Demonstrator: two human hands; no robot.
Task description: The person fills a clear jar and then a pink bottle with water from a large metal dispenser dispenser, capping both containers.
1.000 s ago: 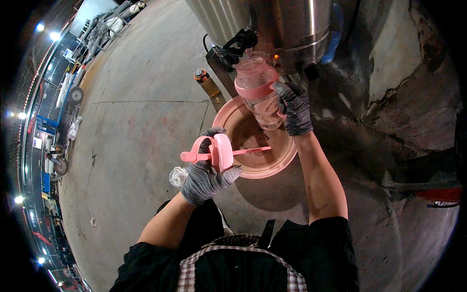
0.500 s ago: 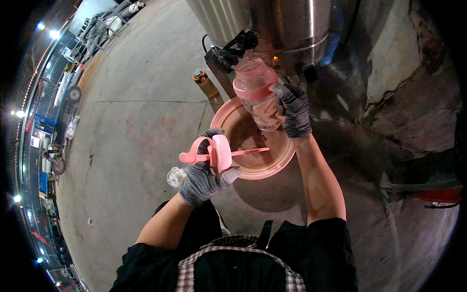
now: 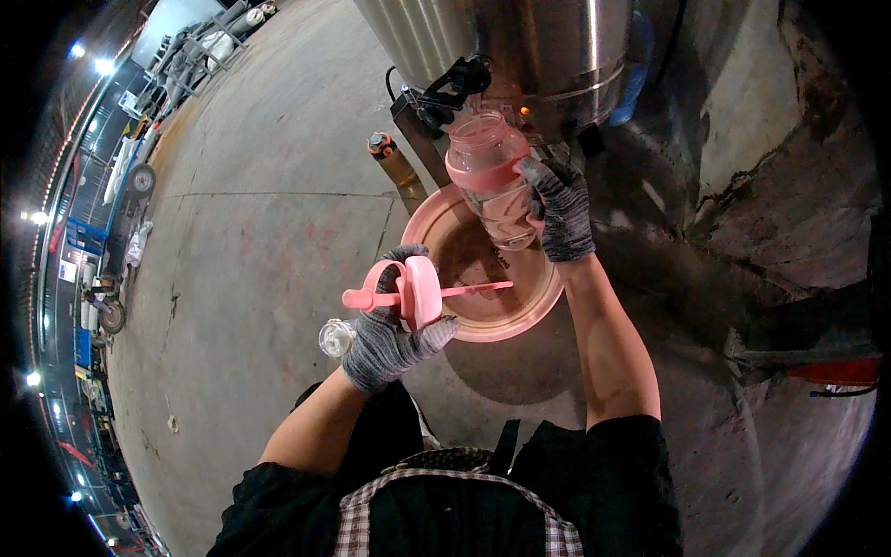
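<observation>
My right hand (image 3: 561,206), in a grey knitted glove, grips the pink handle of a large clear water bottle (image 3: 492,186). The bottle has a pink band, its mouth is uncovered, and clear liquid shows inside. Its mouth sits close under the black tap (image 3: 455,91) of a steel tank (image 3: 557,56). My gloved left hand (image 3: 385,348) is closed on a pink bottle lid (image 3: 423,292) with a loop, and a pink straw stretches from it over the basin. Next to that hand is a small clear object (image 3: 336,338), partly hidden; whether I hold it cannot be told.
Beneath the bottle is a round pink basin (image 3: 427,215). An amber bottle with an orange and black cap (image 3: 379,143) stands left of the tank's leg. A stained concrete wall (image 3: 789,139) rises on the right. Carts and pipes line the far left.
Almost nothing differs. Both hands keep their places, with the bottle under the tap and the lid over the basin's near left edge.
</observation>
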